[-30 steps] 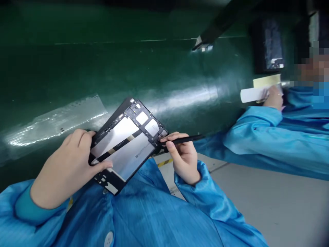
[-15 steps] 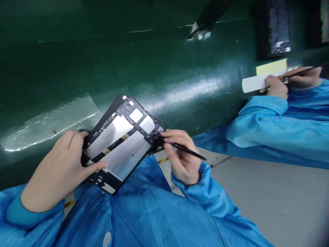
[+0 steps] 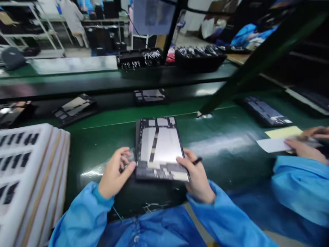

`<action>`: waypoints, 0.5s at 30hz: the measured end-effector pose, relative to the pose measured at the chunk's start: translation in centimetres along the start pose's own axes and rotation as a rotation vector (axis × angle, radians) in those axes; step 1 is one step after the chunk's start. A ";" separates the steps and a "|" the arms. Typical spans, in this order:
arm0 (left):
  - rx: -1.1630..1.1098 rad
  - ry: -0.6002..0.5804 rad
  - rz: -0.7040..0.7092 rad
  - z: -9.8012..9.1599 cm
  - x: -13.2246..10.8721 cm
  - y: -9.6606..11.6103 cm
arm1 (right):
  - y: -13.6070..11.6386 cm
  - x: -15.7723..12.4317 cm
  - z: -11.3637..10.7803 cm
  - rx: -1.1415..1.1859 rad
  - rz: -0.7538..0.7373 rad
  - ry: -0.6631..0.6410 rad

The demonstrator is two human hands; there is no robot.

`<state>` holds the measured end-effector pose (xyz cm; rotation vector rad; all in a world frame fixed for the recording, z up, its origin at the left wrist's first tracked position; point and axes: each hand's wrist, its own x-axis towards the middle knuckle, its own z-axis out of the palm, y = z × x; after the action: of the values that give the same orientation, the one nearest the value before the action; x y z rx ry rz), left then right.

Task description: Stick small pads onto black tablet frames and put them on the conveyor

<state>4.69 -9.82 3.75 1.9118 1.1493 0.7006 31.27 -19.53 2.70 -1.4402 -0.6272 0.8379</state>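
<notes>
An opened flat device (image 3: 168,145), with silver panels and a dark strip across them, lies over a dark cover on the green bench. My right hand (image 3: 196,175) grips its right edge, thumb on top, with a black pen-like tool (image 3: 197,161) also between the fingers. At the lower left edge is my left hand (image 3: 117,171), fingers curled and apart, the thumb tip by the device's corner. Something clear and thin lies at those fingers; whether it is held is hard to tell.
White trays (image 3: 46,171) are stacked at the left. Similar devices (image 3: 150,96) lie on the dark strip behind. A green post (image 3: 231,75) slants down at the right. A co-worker's hands (image 3: 304,147) hold white paper (image 3: 273,144). Black bins (image 3: 200,58) stand farther back.
The view has tilted up to show the room. The device has turned and now lies on the bench. My left hand has let go of its edge; my right hand now grips its side.
</notes>
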 end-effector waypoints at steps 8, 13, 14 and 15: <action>-0.006 0.343 -0.160 -3.8 4.5 -8.7 | -3.5 21.1 23.5 -0.402 -0.023 -0.191; 0.030 0.246 -0.071 -1.8 3.8 -9.8 | -4.0 24.1 30.2 -0.796 -0.189 -0.307; 0.040 0.236 -0.048 -1.5 3.8 -10.0 | -4.1 24.2 32.1 -0.848 -0.227 -0.353; 0.050 0.231 -0.025 -1.1 3.7 -10.1 | -4.1 24.3 34.3 -0.888 -0.261 -0.408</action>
<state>0.76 -3.24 -3.87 1.8907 1.3418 0.9043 18.28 20.49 6.01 -1.9139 -1.6037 0.6663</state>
